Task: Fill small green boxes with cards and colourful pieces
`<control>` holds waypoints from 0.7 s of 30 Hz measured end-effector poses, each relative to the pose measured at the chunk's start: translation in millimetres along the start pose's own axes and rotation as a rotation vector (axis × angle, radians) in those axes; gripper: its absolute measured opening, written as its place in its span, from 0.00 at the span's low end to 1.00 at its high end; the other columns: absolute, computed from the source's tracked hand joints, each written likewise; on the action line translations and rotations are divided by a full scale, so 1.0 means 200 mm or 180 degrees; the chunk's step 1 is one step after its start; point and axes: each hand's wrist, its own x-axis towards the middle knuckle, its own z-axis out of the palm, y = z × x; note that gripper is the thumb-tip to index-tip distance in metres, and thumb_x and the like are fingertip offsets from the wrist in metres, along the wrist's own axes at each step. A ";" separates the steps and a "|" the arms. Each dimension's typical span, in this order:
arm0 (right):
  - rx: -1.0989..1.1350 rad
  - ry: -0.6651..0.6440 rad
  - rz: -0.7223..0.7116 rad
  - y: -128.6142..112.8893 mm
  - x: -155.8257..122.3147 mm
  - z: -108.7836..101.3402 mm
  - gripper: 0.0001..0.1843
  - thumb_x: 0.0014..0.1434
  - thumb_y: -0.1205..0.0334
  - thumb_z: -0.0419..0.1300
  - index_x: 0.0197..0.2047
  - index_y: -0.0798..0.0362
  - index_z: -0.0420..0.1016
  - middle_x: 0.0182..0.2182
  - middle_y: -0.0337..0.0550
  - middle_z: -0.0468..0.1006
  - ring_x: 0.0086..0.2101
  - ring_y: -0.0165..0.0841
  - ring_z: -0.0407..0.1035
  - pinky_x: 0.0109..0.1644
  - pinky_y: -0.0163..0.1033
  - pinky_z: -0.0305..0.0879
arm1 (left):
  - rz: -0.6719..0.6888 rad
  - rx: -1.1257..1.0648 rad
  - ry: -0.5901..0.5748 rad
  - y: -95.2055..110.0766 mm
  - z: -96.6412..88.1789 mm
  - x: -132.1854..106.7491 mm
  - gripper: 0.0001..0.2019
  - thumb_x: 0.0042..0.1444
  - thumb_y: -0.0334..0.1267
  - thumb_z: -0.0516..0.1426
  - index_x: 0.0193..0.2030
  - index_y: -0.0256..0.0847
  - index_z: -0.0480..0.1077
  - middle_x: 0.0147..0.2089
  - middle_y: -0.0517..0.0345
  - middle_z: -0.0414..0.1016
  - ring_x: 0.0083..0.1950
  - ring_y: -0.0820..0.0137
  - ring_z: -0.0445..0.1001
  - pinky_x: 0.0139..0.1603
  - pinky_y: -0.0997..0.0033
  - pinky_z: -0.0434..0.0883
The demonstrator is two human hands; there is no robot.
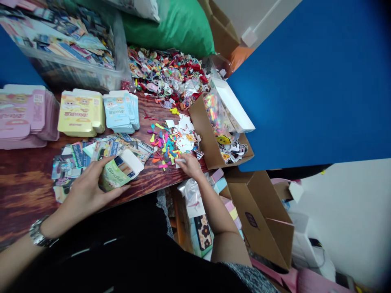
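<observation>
My left hand is closed around a small green cardboard box, tilted with its white flap open; something dark and printed shows inside. Beneath that hand, printed cards are spread over the wooden table. My right hand is closed at the near edge of a heap of small coloured balloons, with a small white piece, perhaps a sticker, at its fingertips. White-backed cut-out stickers lie just beyond it.
Flattened pink boxes, yellow boxes and blue boxes stand in stacks. Behind are a clear bin of cards and a pile of trinkets. A cardboard box with bagged items stands right; a blue panel lies beyond.
</observation>
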 end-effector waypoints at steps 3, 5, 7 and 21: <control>0.0279 0.0120 -0.0130 -0.09 -0.01 -0.08 0.11 0.64 0.54 0.64 0.36 0.52 0.79 0.35 0.43 0.78 0.37 0.35 0.70 0.45 0.37 0.64 | 0.0118 0.0182 0.0063 0.02 0.01 0.03 0.38 0.59 0.61 0.59 0.69 0.40 0.61 0.59 0.44 0.73 0.59 0.53 0.75 0.61 0.56 0.72; 0.0857 0.0146 -0.0240 -0.20 -0.02 -0.14 0.14 0.65 0.50 0.63 0.37 0.52 0.78 0.31 0.39 0.77 0.31 0.31 0.67 0.38 0.35 0.62 | 0.0260 0.0214 0.0076 0.03 0.03 0.06 0.35 0.60 0.57 0.59 0.68 0.39 0.61 0.58 0.43 0.74 0.59 0.53 0.75 0.61 0.56 0.72; 0.1468 0.0070 -0.0415 -0.34 -0.03 -0.19 0.15 0.64 0.48 0.63 0.38 0.52 0.79 0.30 0.37 0.76 0.28 0.29 0.65 0.33 0.34 0.59 | 0.0389 0.0184 0.0104 0.04 0.05 0.08 0.34 0.61 0.53 0.59 0.68 0.38 0.61 0.59 0.41 0.74 0.60 0.53 0.74 0.62 0.55 0.71; 0.1091 0.0223 -0.2044 -0.77 -0.11 0.05 0.14 0.72 0.60 0.53 0.55 0.45 0.76 0.56 0.47 0.76 0.58 0.37 0.71 0.64 0.44 0.70 | 0.0698 0.0376 0.0278 0.09 0.05 0.07 0.35 0.64 0.46 0.57 0.74 0.40 0.52 0.62 0.40 0.71 0.62 0.51 0.72 0.63 0.52 0.70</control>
